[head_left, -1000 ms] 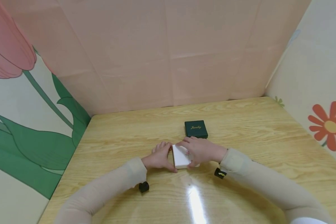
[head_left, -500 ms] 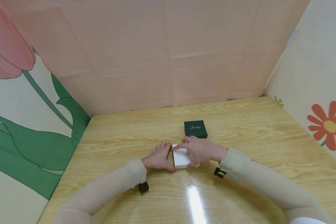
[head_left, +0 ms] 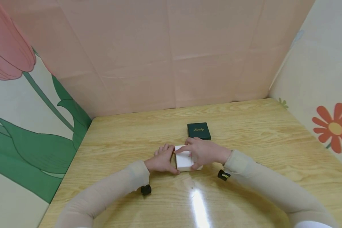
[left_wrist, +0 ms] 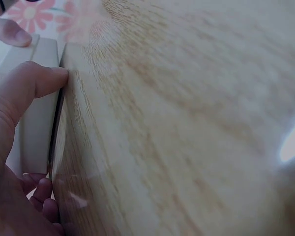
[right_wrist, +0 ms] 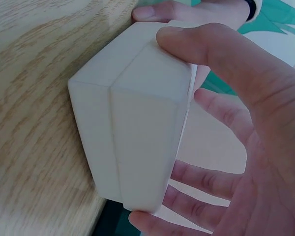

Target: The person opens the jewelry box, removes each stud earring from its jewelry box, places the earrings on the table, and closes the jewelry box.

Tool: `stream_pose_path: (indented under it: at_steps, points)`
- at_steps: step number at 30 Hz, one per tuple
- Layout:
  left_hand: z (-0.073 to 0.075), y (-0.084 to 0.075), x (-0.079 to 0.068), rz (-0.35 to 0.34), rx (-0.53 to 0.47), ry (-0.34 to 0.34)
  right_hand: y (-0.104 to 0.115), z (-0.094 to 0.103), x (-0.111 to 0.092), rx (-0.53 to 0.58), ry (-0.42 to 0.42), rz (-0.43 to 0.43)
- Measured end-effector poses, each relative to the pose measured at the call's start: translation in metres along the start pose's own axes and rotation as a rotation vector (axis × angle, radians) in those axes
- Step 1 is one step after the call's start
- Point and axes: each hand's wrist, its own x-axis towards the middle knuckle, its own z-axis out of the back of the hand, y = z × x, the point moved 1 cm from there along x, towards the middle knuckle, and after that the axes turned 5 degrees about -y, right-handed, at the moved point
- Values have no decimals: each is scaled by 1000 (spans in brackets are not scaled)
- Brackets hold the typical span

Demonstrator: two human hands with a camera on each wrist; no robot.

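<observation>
A small white box (head_left: 184, 161) sits on the table between my two hands. A seam runs round its sides, parting the lid (right_wrist: 147, 137) from the base (right_wrist: 92, 132) in the right wrist view. My left hand (head_left: 163, 161) grips the base from the left, thumb on the near side and fingers at the far side. From above, my right hand (head_left: 204, 153) holds the lid with the thumb on its near side and a fingertip at the far side. Its index finger stretches over the top to the left edge. That hand covers the box's right part.
Just behind the white box lies a dark green box (head_left: 199, 130) with gold "Jewelry" lettering. The wooden table (head_left: 125, 136) meets a pink backdrop (head_left: 136, 63) at the back. Flower-printed panels stand at both sides.
The right index finger has straightened a little and reaches left across the lid's top. The left hand keeps its place, and the white box has hardly moved.
</observation>
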Motion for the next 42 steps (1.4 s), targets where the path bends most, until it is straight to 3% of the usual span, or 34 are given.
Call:
stream_pose_path:
  at_steps: [11, 18, 25, 28, 31, 35, 42]
  points:
    - [1, -1, 0, -11, -5, -1, -2, 16, -3, 19, -85, 38]
    - [0, -1, -1, -31, -2, -23, -13, 56, -14, 160, -218, -57]
    - [-3, 1, -1, -35, 3, -40, -48, 100, -33, 207, -388, -214]
    - [-3, 1, -1, -30, 5, -33, -70, 106, -36, 184, -484, -258]
    - [-2, 1, 0, -26, 4, -26, -97, 103, -38, 168, -527, -324]
    - [0, 1, 0, -20, -1, -18, -132, 92, -43, 180, -502, -445]
    - [-2, 2, 1, -21, 2, -23, -172, 62, -51, 152, -330, -591]
